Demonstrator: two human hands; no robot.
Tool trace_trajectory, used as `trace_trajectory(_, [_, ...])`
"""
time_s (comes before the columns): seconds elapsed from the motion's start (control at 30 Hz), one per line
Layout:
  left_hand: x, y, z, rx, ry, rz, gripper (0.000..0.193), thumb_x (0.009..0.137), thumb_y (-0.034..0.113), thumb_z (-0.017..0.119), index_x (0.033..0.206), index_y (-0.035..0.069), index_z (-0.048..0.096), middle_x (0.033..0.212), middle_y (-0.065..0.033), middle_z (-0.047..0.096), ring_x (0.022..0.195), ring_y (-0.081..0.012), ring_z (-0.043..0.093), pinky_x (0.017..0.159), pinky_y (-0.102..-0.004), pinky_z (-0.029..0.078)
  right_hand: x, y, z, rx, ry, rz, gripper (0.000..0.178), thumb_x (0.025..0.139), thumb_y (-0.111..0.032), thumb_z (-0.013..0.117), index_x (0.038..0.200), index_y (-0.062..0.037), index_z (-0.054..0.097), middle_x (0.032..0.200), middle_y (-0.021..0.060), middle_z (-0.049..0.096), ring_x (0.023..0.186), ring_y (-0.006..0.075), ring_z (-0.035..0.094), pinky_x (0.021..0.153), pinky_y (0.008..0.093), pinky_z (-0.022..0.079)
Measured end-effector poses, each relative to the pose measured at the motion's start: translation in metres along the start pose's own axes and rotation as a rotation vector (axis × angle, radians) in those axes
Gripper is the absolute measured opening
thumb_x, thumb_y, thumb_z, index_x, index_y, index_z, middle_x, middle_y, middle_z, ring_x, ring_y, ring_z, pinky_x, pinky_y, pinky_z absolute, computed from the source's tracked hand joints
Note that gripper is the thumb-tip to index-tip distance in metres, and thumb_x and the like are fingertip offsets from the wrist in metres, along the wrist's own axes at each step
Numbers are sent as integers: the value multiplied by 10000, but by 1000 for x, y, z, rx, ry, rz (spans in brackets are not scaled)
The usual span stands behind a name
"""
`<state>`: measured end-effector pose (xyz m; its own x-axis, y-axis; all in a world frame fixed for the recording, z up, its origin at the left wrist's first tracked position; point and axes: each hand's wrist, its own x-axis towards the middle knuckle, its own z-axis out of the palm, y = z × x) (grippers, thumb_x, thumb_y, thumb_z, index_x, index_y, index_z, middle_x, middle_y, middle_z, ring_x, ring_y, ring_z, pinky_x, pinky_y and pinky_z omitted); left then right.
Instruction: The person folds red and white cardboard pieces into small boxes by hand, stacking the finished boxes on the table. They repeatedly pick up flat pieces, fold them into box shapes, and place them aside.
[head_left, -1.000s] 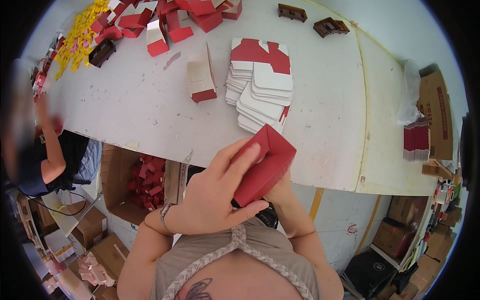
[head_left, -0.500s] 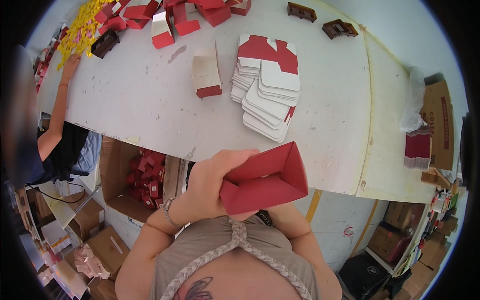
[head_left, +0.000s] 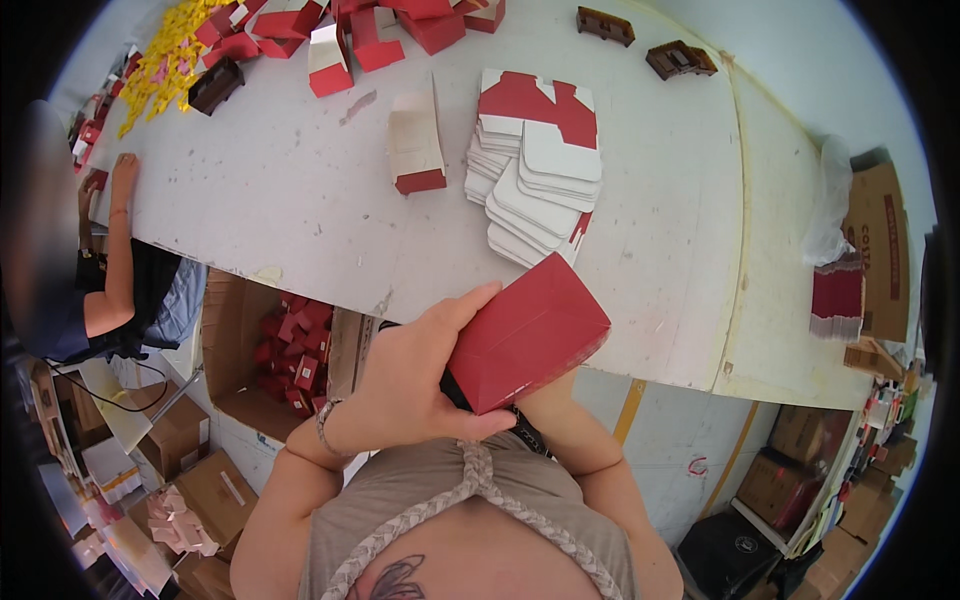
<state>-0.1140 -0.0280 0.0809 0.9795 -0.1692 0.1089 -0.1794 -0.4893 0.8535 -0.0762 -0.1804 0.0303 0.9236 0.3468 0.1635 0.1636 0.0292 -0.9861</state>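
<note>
In front of my body I hold a red cardboard box point(head_left: 530, 335), tilted, with a creased flat face toward me. My left hand point(head_left: 420, 370) is closed on its left side, fingers along the upper edge and thumb at the lower corner. Behind the box's lower right lies my right hand point(head_left: 552, 394); its fingers are hidden. Beyond them on the table, a stack of flat white-and-red box blanks point(head_left: 540, 185) lies fanned out. An open folded box point(head_left: 417, 150), pale inside with a red end, stands left of the stack.
Red boxes point(head_left: 375, 40) and yellow packets point(head_left: 165, 65) pile at the far left, near a dark brown holder point(head_left: 216, 86). Two brown holders point(head_left: 605, 25) sit far right. A carton point(head_left: 235, 390) of small red boxes stands below the table edge point(head_left: 345, 305). A co-worker's arm point(head_left: 120, 250) reaches in at left.
The red box has turned in my hands: its open red inside showed before, now a flat outer face does. The co-worker's hand has drawn back from the yellow packets.
</note>
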Motion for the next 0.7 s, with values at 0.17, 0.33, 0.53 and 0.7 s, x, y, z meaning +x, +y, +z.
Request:
trace_trajectory(0.17, [28, -19, -44, 4, 56, -15, 684, 695, 275, 746, 1282, 47, 480, 1097, -124, 618, 980, -219, 623, 777, -343, 509, 25, -5, -15, -343, -414, 164, 180, 796, -171, 672, 929, -53, 639, 746, 103, 636, 665, 232, 631, 604, 320, 497])
trace_trajectory(0.33, [117, -71, -104, -125, 646, -15, 1159, 726, 244, 781, 1445, 56, -108, 1453, -224, 254, 1235, -347, 429, 913, -369, 467, 100, 17, -47, -647, 209, -51, 288, 801, -254, 680, 1004, -55, 632, 834, 94, 644, 733, 223, 634, 658, 339, 502])
trace_trajectory(0.53, [95, -109, -21, 778, 371, -154, 598, 743, 184, 723, 1277, 113, 463, 1299, -143, 454, 1062, -307, 536, 832, -355, 490, 171, 54, -73, -1070, 149, 354, 635, 689, -394, 761, 1135, 4, 547, 1112, 177, 560, 990, 289, 578, 801, 375, 492])
trace_trajectory(0.7, [129, -114, -78, 715, 544, 2, 449, 751, 208, 717, 1144, 63, 555, 1089, -117, 596, 991, -295, 538, 807, -379, 477, 160, 64, -86, -787, 334, 245, 494, 757, -301, 717, 1100, 10, 546, 978, 121, 599, 862, 241, 594, 754, 333, 481])
